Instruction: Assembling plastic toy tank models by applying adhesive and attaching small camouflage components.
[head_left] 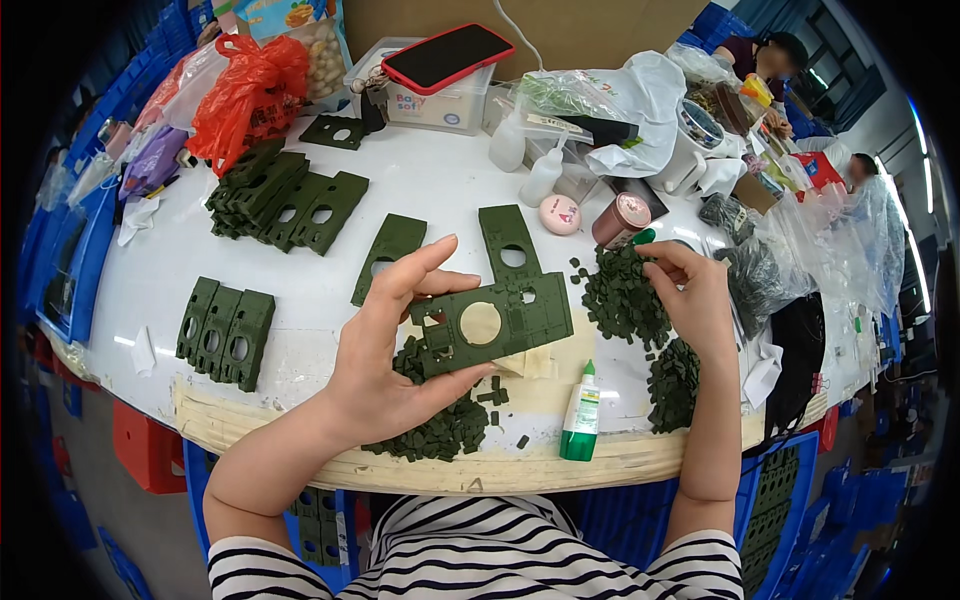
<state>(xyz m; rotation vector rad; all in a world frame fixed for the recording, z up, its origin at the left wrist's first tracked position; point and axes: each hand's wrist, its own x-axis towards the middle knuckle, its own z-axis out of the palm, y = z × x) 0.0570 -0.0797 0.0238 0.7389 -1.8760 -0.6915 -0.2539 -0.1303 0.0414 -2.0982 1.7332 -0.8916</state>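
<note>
My left hand point(372, 350) grips a dark green plastic panel point(545, 308) with a big round hole, thumb below and fingers above, holding it tilted over the table. My right hand point(692, 290) is at the far edge of a heap of small dark green plastic pieces point(618, 300), thumb and forefinger pinched together. What lies between those fingertips is too small to make out. A bright green object point(644, 237) shows just beyond them. Behind the held panel are two similar panels, one on the left point(400, 235) and one on the right point(500, 225). Below it, a green glue bottle point(580, 420) stands upright.
More small pieces lie in a heap point(440, 430) under my left hand and another point(677, 385) by my right forearm. Panels are stacked at left point(230, 335) and far left point(290, 205). Behind stand white squeeze bottles point(543, 177), a pink jar point(622, 218) and a red-cased phone point(448, 57).
</note>
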